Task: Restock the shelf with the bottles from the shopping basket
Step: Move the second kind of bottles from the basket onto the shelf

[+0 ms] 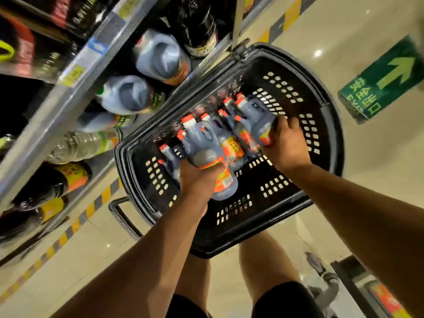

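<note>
Both hands in the basket [325,125], left hand [197,180] and right hand [286,143] fingers each clamped on 1 bottle.

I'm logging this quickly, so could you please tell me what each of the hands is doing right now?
Left hand: grips a dark bottle by its base, over the basket.
Right hand: grips another dark bottle in the basket.

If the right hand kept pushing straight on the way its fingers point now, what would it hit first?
The right hand already grips a dark bottle. Straight on lies the cluster of red-capped bottles in the basket, then probably its far wall; depth is unclear.
</note>
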`<state>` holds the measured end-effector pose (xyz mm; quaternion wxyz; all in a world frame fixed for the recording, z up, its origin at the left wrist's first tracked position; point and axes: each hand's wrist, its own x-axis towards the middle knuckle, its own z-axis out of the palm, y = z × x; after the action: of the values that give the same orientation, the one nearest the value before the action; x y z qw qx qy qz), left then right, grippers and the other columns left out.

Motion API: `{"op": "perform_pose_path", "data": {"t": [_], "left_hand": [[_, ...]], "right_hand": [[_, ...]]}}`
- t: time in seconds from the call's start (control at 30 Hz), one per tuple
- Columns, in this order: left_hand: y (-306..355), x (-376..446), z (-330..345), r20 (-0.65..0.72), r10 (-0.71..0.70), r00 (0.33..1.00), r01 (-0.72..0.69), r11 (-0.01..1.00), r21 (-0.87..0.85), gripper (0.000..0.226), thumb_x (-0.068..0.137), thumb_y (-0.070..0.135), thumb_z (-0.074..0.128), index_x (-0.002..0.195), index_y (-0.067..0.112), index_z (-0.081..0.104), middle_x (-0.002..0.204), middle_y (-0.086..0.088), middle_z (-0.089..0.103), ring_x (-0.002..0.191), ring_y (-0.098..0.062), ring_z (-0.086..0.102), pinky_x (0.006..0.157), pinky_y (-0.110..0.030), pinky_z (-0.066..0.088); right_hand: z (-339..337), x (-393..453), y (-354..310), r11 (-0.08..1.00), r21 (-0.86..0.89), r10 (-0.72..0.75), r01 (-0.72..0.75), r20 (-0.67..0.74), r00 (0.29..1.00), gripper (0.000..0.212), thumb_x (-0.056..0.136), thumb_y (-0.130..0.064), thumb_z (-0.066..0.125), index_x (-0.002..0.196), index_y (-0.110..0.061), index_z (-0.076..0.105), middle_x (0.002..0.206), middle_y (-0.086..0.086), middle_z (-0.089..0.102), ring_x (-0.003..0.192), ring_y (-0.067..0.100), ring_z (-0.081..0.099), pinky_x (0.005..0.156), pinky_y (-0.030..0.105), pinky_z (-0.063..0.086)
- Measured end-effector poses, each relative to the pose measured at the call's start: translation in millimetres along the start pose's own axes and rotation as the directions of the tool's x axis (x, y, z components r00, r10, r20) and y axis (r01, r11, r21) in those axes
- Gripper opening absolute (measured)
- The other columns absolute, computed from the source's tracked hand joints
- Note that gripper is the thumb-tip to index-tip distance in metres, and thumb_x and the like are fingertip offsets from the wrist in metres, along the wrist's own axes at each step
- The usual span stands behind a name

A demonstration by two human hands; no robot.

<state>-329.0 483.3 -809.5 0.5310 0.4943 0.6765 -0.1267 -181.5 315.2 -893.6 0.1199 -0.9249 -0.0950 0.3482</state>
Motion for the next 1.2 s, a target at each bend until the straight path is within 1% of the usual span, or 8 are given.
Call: {"op": "perform_pose_path", "data": {"t": [0.13,0.37,0.53,0.67,0.77,0.9,1.07,1.2], "left_hand": [[11.7,-37.5,-29.8,0.037,0.099,0.994,-0.099,0.995,0.002,0.097,0.044,0.047,0.094,0.129,0.018,0.059,0.112,-0.006,0.076,0.09,-0.021,0.078,0.081,-0.045,0.066],[40.8,-124.3,-85.8,0.059,0.245,0.968,-0.249,0.966,0.069,0.088,0.046,0.049,0.089,0.125,0.022,0.06,0.108,0.007,0.075,0.09,-0.01,0.073,0.082,-0.04,0.061],[68.2,-191.9,-122.1,0.027,0.346,0.938,-0.347,0.938,0.011,0.078,0.049,0.043,0.09,0.119,0.031,0.059,0.1,0.025,0.075,0.085,0.009,0.071,0.076,-0.024,0.059],[102.8,-248.2,-146.7,-0.01,0.423,0.906,-0.423,0.903,-0.075,0.071,0.051,0.035,0.095,0.112,0.032,0.057,0.104,0.008,0.075,0.082,-0.002,0.072,0.065,-0.013,0.052],[127.4,-293.4,-171.9,-0.033,0.484,0.874,-0.484,0.865,-0.131,0.07,0.065,0.007,0.099,0.113,0.033,0.055,0.101,0.011,0.072,0.083,-0.004,0.068,0.063,-0.006,0.047],[151.4,-347.7,-205.5,-0.129,0.583,0.802,-0.597,0.781,-0.183,0.078,0.054,-0.009,0.099,0.112,0.026,0.06,0.1,0.01,0.077,0.092,-0.011,0.074,0.069,-0.015,0.052],[179.5,-427.8,-262.7,-0.236,0.67,0.704,-0.71,0.653,-0.263,0.079,0.058,0.012,0.103,0.117,0.036,0.057,0.103,0.026,0.073,0.089,0.001,0.072,0.064,-0.014,0.052],[196.1,-483.3,-310.2,-0.352,0.663,0.66,-0.751,0.587,-0.303,0.082,0.058,0.021,0.104,0.124,0.035,0.058,0.111,0.014,0.075,0.089,-0.001,0.073,0.068,-0.023,0.056]], "right_hand": [[-39.5,-62.4,-20.0,0.992,0.121,-0.032,0.032,-0.005,0.999,0.086,0.063,-0.037,0.086,0.137,-0.01,0.051,0.122,0.015,0.053,0.111,0.034,0.05,0.103,0.04,0.047],[-127.0,-163.2,-71.8,0.918,0.372,-0.083,0.141,-0.167,0.982,0.077,0.064,-0.026,0.094,0.131,-0.015,0.059,0.114,0.004,0.058,0.111,0.022,0.052,0.095,0.029,0.044],[-202.1,-222.8,-124.7,0.762,0.591,-0.126,0.265,-0.265,0.956,0.087,0.068,-0.006,0.091,0.118,-0.066,0.052,0.111,-0.022,0.072,0.1,0.007,0.072,0.084,0.033,0.059],[-259.7,-263.7,-161.9,0.647,0.672,-0.169,0.36,-0.333,0.927,0.079,0.067,-0.02,0.089,0.121,-0.065,0.053,0.116,-0.018,0.073,0.104,0.008,0.074,0.087,0.037,0.06],[-297.3,-293.2,-181.4,0.569,0.706,-0.208,0.421,-0.372,0.905,0.085,0.065,-0.016,0.091,0.128,-0.059,0.054,0.125,-0.015,0.072,0.111,0.012,0.073,0.094,0.042,0.061],[-343.6,-330.0,-205.9,0.493,0.734,-0.252,0.467,-0.393,0.884,0.1,0.058,-0.013,0.098,0.141,-0.042,0.051,0.134,-0.003,0.07,0.117,0.025,0.072,0.1,0.059,0.057],[-401.6,-383.7,-250.8,0.484,0.676,-0.312,0.556,-0.46,0.831,0.103,0.056,-0.01,0.101,0.136,-0.051,0.052,0.127,-0.026,0.067,0.114,0.01,0.07,0.097,0.051,0.059],[-441.5,-419.9,-285.4,0.404,0.654,-0.426,0.64,-0.484,0.764,0.099,0.06,-0.005,0.1,0.135,-0.049,0.051,0.13,-0.019,0.066,0.107,0.0,0.069,0.087,0.028,0.062]]}}
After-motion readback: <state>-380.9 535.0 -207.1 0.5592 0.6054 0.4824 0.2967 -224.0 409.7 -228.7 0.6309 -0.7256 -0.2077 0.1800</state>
